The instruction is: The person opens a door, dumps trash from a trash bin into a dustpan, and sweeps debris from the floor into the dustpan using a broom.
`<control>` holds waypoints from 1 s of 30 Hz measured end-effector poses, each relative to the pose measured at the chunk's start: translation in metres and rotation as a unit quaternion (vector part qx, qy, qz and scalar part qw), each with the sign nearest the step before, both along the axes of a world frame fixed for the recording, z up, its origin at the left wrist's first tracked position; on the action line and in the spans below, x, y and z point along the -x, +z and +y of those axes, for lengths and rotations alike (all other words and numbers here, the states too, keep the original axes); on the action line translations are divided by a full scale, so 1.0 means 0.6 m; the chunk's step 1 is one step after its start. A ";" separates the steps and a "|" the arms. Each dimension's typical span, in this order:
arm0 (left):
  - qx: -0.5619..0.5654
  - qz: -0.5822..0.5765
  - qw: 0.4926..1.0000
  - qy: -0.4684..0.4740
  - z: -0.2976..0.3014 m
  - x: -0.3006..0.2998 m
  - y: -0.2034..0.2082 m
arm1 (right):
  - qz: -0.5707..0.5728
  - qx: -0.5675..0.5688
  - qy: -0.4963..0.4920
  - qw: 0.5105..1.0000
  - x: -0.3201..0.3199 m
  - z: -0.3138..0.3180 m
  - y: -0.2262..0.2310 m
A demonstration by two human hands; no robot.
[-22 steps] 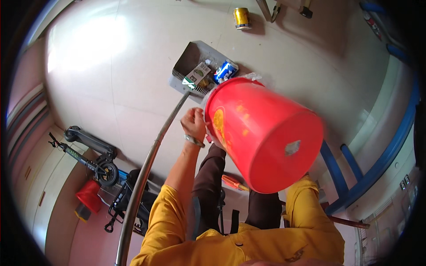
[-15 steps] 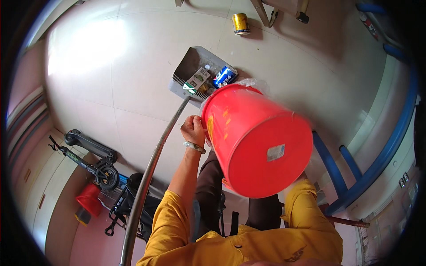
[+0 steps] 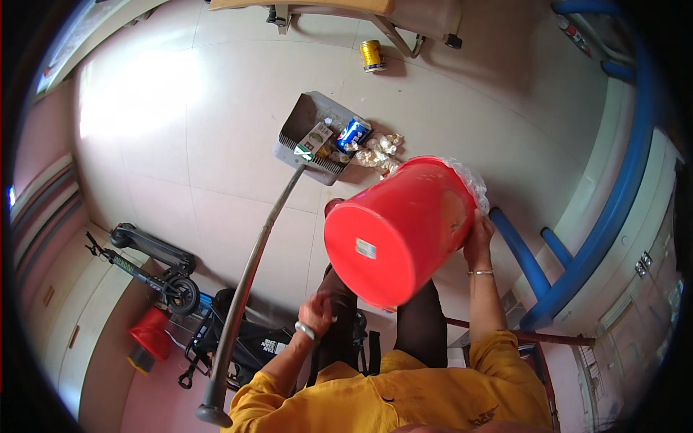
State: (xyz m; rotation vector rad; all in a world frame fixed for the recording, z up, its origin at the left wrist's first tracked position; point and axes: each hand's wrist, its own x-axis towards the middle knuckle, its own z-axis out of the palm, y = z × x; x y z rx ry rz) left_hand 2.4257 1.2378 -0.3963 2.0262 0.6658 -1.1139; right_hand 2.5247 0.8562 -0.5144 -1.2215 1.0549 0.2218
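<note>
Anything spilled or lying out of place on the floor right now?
Yes. The red bucket is tipped on its side in the right hand, and crumpled paper lies on the floor beside the grey dustpan. A yellow can stands apart near the chair legs.

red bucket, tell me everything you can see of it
The red bucket looks like smooth plastic, round and tapering toward its flat base, which bears a small pale sticker. It is tipped on its side in the air, base toward the camera, mouth toward the floor litter beside the grey dustpan. A clear plastic liner bunches at the rim. The right hand holds it near the rim; the left hand is off it.
</note>
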 end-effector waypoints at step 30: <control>-0.095 -0.131 0.961 -0.226 -0.015 0.038 0.045 | 0.102 0.445 0.583 0.673 -0.003 0.006 -0.034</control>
